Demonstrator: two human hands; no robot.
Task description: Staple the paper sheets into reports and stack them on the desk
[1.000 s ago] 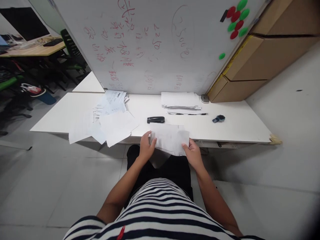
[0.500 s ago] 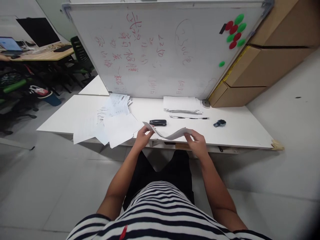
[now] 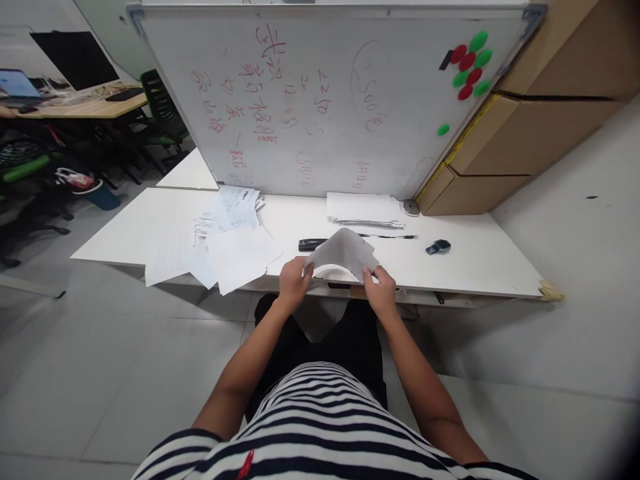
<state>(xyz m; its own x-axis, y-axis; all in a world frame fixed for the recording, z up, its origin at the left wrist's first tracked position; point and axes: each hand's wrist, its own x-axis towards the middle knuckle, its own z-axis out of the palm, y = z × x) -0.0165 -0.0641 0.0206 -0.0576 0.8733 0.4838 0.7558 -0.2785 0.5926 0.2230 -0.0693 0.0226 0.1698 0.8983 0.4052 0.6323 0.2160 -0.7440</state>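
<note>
Both my hands hold one bent sheet of paper [image 3: 343,253] over the front edge of the white table [image 3: 475,260]. My left hand [image 3: 293,283] pinches its left end and my right hand [image 3: 380,293] pinches its right end, so the sheet arches upward between them. A black stapler [image 3: 310,245] lies on the table just behind the sheet, partly hidden by it.
Loose sheets [image 3: 227,243] spread over the table's left part. A neat paper stack [image 3: 364,209] lies at the back, with a pen [image 3: 393,237] in front and a small dark object [image 3: 439,247] to the right. A whiteboard [image 3: 325,100] leans behind; cardboard boxes [image 3: 530,133] stand right.
My hands have come closer together and nearer the table edge. The sheet, flat at first, then sagging, now bulges upward in a fold.
</note>
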